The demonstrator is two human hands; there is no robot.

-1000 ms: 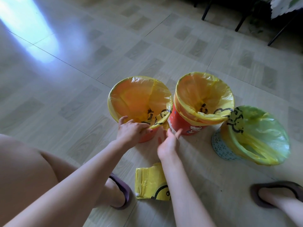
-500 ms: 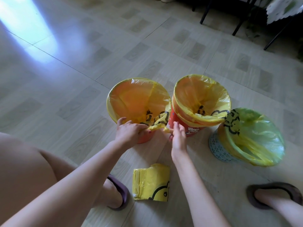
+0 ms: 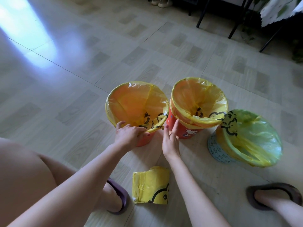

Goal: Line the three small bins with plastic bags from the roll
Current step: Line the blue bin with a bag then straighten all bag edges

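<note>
We are nearly finishing; all three bins are wearing yellow bags. Our left hand (image 3: 129, 136) is pinching the bag edge on the left bin (image 3: 109, 105); our right hand (image 3: 170, 141) is staying loose beside the middle bin (image 3: 173, 118); the blue bin (image 3: 214, 149) is leaning; the roll (image 3: 150, 185) is lying near our feet.

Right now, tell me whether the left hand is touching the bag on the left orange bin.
Touching. The head view shows the left hand gripping the yellow bag's folded edge at the left orange bin's near rim.
</note>
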